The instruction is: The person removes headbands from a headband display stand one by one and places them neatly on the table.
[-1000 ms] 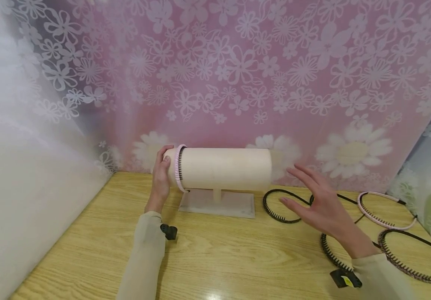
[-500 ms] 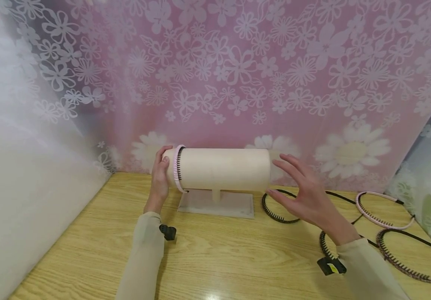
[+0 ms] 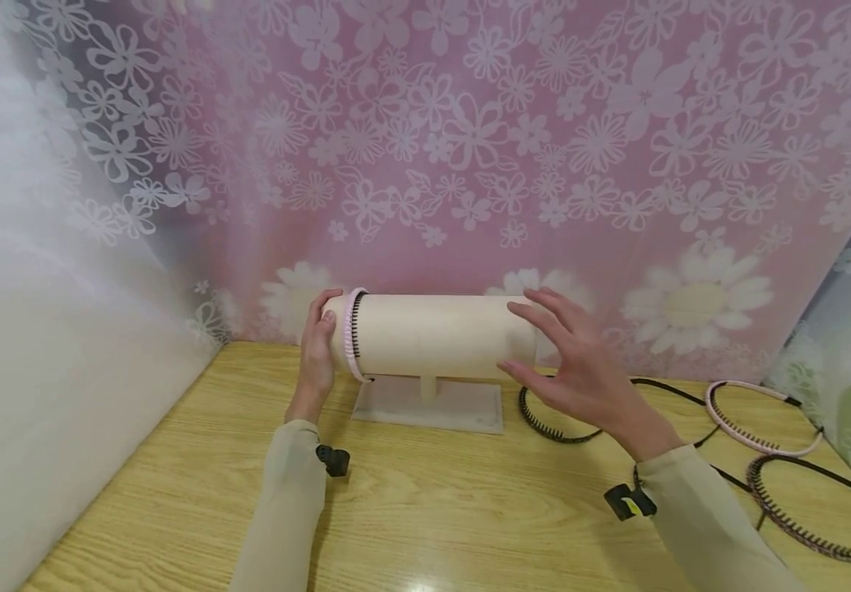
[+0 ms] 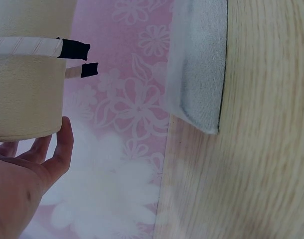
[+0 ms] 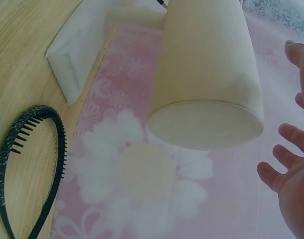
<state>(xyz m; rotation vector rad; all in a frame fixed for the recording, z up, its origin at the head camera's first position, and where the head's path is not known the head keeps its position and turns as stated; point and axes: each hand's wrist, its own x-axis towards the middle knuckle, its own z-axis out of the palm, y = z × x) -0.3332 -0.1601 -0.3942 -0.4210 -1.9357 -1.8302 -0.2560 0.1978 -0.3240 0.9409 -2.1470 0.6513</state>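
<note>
A headband display stand has a cream padded roll (image 3: pixel 440 333) on a short post above a pale flat base (image 3: pixel 395 404). My left hand (image 3: pixel 316 353) holds the roll's left end, fingers bent about its edge in the left wrist view. Beside that hand, a pink toothed headband (image 3: pixel 349 333) sits around the roll; its black-tipped ends hang below the roll in the left wrist view. At the opposite end is my right hand (image 3: pixel 580 362), fingers spread and holding nothing. The right wrist view shows a gap between those fingers and the roll (image 5: pixel 207 64).
On the wood-grain table (image 3: pixel 425 510), several headbands lie to the right: a dark glittery one (image 5: pixel 30 114) near the base, a pink one (image 3: pixel 736 423), and a dark patterned one (image 3: pixel 788 522). My right arm partly covers others. A floral pink curtain (image 3: pixel 432 148) stands behind the stand.
My right hand has moved left, from over the headbands to the roll's right end. The left hand stays on the left end, and the pink headband has not shifted.
</note>
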